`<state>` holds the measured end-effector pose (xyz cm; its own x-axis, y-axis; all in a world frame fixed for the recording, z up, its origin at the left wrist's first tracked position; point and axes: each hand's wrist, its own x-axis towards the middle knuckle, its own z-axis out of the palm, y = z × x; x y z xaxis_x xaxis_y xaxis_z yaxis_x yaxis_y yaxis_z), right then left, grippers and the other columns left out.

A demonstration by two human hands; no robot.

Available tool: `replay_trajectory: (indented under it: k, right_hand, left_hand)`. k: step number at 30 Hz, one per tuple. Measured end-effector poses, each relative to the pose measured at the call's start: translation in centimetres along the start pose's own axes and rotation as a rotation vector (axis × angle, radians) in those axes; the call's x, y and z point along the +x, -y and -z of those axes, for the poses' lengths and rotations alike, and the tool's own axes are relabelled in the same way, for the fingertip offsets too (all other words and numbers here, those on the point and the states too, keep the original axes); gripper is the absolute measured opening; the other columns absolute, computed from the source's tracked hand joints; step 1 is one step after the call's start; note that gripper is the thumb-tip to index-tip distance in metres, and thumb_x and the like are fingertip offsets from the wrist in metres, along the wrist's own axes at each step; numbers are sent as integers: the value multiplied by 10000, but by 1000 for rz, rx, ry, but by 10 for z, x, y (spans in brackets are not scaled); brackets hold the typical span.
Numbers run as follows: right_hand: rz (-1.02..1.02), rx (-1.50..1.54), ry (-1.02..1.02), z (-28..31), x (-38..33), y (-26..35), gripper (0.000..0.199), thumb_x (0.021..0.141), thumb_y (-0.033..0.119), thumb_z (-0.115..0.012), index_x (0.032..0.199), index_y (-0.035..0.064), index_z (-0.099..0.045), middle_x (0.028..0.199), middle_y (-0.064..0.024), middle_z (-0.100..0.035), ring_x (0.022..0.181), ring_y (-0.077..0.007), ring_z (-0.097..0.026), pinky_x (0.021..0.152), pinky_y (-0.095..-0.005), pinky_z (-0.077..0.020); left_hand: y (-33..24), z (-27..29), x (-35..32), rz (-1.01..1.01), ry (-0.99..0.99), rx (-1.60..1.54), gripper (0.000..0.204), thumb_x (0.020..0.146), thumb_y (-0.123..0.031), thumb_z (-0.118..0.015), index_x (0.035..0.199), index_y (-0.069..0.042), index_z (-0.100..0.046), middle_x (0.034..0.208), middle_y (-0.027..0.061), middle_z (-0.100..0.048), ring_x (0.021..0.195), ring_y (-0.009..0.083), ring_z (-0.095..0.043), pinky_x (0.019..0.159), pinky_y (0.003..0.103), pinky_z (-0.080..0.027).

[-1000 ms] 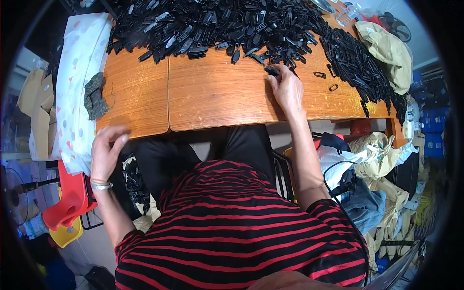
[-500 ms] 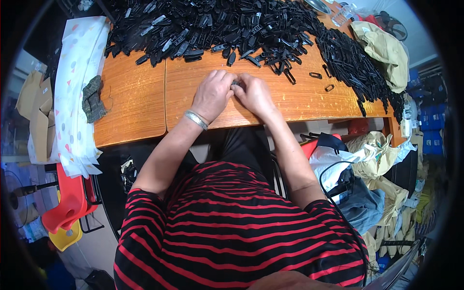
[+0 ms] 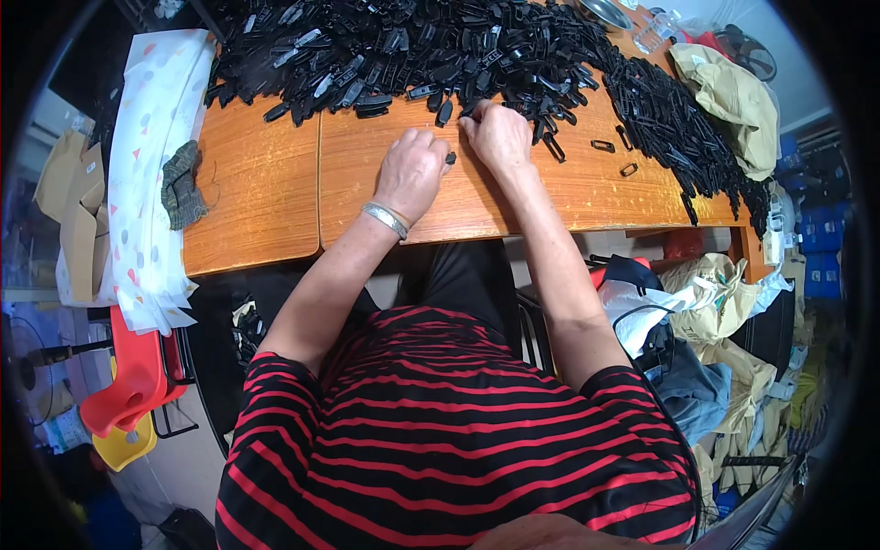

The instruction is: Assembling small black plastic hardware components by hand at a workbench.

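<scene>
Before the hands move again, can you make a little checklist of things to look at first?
1. Left hand on the wooden table: ok.
2. Small black piece between the two hands: ok, though who grips it: cannot tell.
3. Right hand at the edge of the black parts pile: ok.
4. Bare wood in front of the hands to work on: ok.
5. Loose black rings lying apart from the pile, away from the table edge: ok.

bare wooden table (image 3: pixel 257 202) lay open left of the left hand (image 3: pixel 412 171); the heaped black plastic parts (image 3: pixel 440 46) blocked the far edge; loose black loops (image 3: pixel 614 156) dotted the right.
</scene>
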<state>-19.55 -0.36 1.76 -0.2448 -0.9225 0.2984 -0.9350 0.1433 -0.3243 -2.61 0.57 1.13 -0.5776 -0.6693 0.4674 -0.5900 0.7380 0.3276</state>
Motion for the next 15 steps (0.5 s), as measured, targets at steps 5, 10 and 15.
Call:
replay_trajectory:
  k: [5, 10, 15]
  right_hand:
    - [-10, 53, 30, 14, -29, 5, 269, 786, 316, -733, 803, 51, -691, 725, -163, -668, 713, -317, -664, 645, -401, -516]
    - [56, 54, -1, 25, -51, -2, 134, 765, 187, -738, 820, 74, -693, 784, -130, -623, 723, -310, -638, 649, -400, -498]
    - [97, 124, 26, 35, -58, -9, 125, 766, 141, -737, 870, 81, -704, 854, -117, -588, 733, -302, -625, 669, -402, -495]
  left_hand:
    - [8, -2, -9, 52, -130, -272, 139, 778, -99, -695, 904, -50, -668, 844, 101, -614, 872, 296, -585, 762, 387, -483]
    - [15, 7, -13, 172, -15, -149, 112, 830, -173, -656, 896, -87, -685, 851, 86, -606, 886, 280, -587, 749, 389, -503]
    - [9, 16, -14, 161, -55, -85, 147, 789, -167, -699, 897, -66, -689, 862, 94, -609, 880, 289, -579, 750, 391, -485]
